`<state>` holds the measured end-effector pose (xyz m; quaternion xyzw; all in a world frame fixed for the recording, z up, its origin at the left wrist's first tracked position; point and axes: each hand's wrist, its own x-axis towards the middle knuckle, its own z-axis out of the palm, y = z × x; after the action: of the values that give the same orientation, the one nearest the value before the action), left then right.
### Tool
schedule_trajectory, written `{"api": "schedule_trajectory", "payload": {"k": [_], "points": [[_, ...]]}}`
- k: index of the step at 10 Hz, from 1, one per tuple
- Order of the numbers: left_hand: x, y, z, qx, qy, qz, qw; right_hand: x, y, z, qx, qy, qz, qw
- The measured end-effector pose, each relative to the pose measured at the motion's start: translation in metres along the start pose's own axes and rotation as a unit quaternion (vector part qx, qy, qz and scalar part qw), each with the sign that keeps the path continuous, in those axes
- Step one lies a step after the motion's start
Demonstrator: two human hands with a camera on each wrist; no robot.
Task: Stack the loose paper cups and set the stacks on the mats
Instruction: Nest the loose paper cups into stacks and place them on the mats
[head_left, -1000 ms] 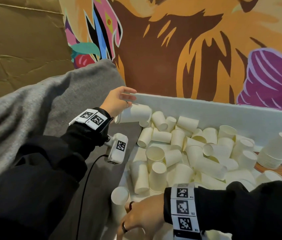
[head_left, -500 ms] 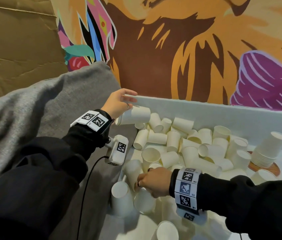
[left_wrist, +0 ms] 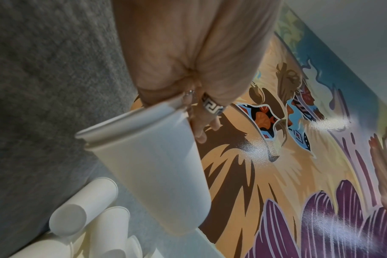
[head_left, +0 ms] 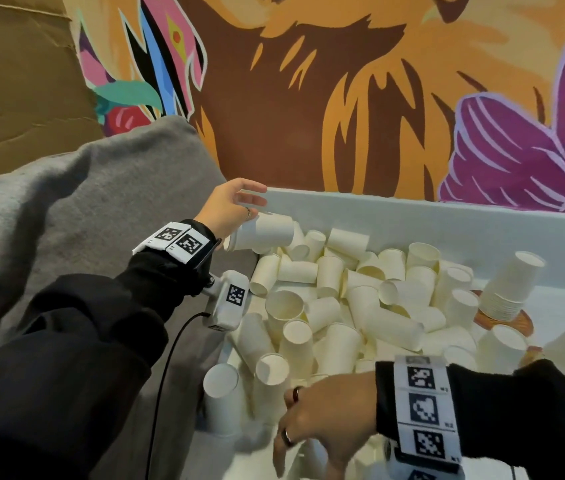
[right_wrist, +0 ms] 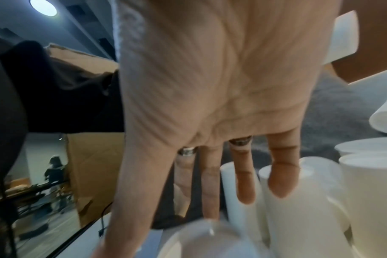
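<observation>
Nearest the person, the right hand is down in the near edge of the loose cups, fingers spread straight & relaxed over upturned cup bottoms; no cup gripped as far as the head & right wrist views show, tho one blurred cup sits right under the fingertips. Pile as landmark: it fills the white desk, cups mostly on their sides or rim-down, approx 40 visible, too jumbled for an exact count. At the pile's far left corner the left hand holds a short nested stack on its side by the rim end; the left wrist view shows 2 rims, so at least 2 cups nested, fingers curled round the rim. Right of the pile, 1 finished tall stack stands rim-down, tilted, on a brown mat. A 2nd mat's edge peeks nearer on that side w/ upturned cups beside it; can't tell if a stack is on it. Left of the pile: gray blanket. Behind: painted mural wall. Judgement: early on. 1 stack placed, 1 small stack in progress, nearly all cups left to nest & move to mats.
</observation>
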<state>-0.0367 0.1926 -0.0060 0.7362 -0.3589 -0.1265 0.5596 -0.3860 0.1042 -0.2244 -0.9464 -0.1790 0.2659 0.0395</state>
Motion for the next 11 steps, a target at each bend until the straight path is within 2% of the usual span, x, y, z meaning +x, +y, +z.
{"api": "schedule_trajectory", "payload": {"k": [1,2,3,5,6,7,9,10,11], "points": [[-0.001,-0.001,0.001,-0.001,-0.004,-0.002,1.0,0.041,-0.029,0.019,-0.091,-0.021,-0.111,0.989],[-0.001,-0.001,0.001,0.001,-0.004,-0.002,1.0,0.058,-0.027,-0.021,-0.169,-0.056,-0.1,0.979],[0.0,-0.002,-0.001,0.0,-0.002,0.0,1.0,0.068,-0.015,-0.138,-0.156,-0.06,0.008,0.986],[-0.001,-0.007,-0.003,-0.002,-0.001,-0.005,1.0,0.087,0.008,-0.168,-0.13,-0.052,0.09,0.986],[-0.002,-0.007,-0.002,-0.004,-0.002,-0.001,1.0,0.085,0.015,-0.174,-0.099,-0.045,0.108,0.988],[-0.002,-0.007,-0.001,-0.011,-0.003,-0.002,1.0,0.078,0.023,-0.183,-0.021,-0.042,0.101,0.994],[0.002,-0.004,0.001,-0.028,0.005,0.0,1.0,0.042,0.044,-0.21,0.106,0.016,0.096,0.99],[0.003,-0.003,0.001,-0.032,0.008,0.002,0.999,0.01,0.062,-0.232,0.151,0.083,0.133,0.976],[0.006,-0.003,0.0,-0.044,0.01,0.003,0.999,-0.023,0.084,-0.255,0.198,0.193,0.185,0.943]]}}
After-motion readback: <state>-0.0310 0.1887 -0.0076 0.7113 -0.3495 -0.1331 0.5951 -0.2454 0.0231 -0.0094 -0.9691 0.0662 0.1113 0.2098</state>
